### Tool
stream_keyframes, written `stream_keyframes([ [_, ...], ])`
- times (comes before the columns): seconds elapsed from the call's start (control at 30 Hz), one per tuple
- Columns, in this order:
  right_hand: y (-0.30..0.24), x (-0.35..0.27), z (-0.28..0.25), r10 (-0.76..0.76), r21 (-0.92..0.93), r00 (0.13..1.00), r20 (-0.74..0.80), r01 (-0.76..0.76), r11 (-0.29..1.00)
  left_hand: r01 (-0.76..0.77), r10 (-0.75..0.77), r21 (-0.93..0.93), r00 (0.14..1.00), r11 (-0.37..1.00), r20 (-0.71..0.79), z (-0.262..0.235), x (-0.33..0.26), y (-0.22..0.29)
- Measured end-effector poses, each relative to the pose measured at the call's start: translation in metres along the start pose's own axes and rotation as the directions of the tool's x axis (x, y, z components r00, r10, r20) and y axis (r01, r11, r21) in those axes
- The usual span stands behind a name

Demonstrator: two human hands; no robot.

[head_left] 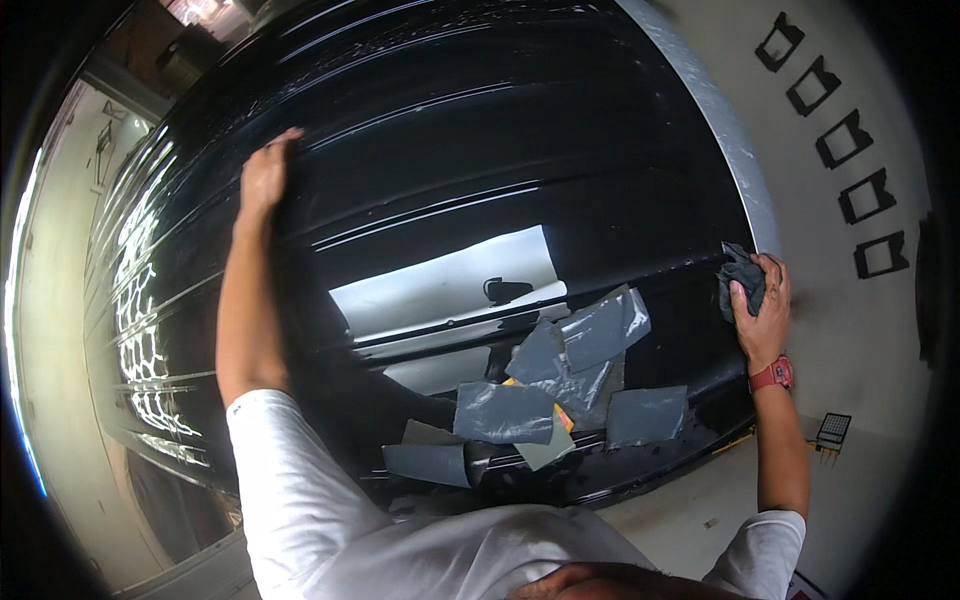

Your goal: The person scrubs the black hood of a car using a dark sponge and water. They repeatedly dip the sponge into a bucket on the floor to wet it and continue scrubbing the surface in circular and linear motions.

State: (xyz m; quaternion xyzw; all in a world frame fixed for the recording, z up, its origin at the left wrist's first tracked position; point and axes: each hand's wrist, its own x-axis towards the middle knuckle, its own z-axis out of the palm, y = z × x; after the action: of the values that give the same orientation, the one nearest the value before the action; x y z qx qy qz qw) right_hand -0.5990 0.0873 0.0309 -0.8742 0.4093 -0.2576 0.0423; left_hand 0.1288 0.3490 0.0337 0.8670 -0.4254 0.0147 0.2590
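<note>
A glossy black ribbed vehicle panel (440, 140) spreads out in front of me, streaked wet in places. My left hand (266, 172) reaches far across its left part, with the back of the hand up and the fingers stretched against the surface; nothing shows in it, though the fingers are slightly blurred. At the panel's right edge, my right hand (765, 315) is closed round a crumpled dark cloth (740, 280). Several grey sandpaper sheets (505, 412) lie loosely overlapping on the near part of the panel, and one sheet (647, 415) sits apart on their right.
A pale silvery strip (715, 110) borders the panel on the right. Beyond it, black frame-shaped pieces (843, 140) stand out in a row against a light surface. A small dark grid-faced object (833, 430) is by my right forearm. A light wall (60, 300) runs along the left.
</note>
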Motion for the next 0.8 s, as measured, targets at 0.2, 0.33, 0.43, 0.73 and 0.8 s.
stream_keyframes([
  [0.2,0.008,0.002,-0.004,0.000,-0.021,1.000,-0.018,0.000,1.000,-0.224,0.242,-0.118,0.956,0.967,0.167,0.154,0.065,0.254],
  [0.33,0.004,0.010,-0.002,-0.007,0.021,1.000,-0.012,0.007,1.000,-0.309,0.357,-0.205,0.894,0.929,0.272,0.151,0.087,0.279],
  [0.43,0.014,-0.004,-0.009,0.040,-0.028,0.999,-0.027,-0.041,0.999,-0.378,0.403,-0.144,0.879,0.915,0.254,0.117,0.074,0.207],
  [0.73,0.005,0.006,-0.003,-0.006,-0.001,1.000,-0.006,0.006,1.000,-0.277,0.324,-0.230,0.923,0.933,0.206,0.116,0.063,0.199],
  [0.8,0.008,0.004,-0.008,-0.007,0.000,1.000,-0.011,0.007,1.000,-0.413,0.448,-0.195,0.871,0.890,0.201,0.184,0.103,0.280],
])
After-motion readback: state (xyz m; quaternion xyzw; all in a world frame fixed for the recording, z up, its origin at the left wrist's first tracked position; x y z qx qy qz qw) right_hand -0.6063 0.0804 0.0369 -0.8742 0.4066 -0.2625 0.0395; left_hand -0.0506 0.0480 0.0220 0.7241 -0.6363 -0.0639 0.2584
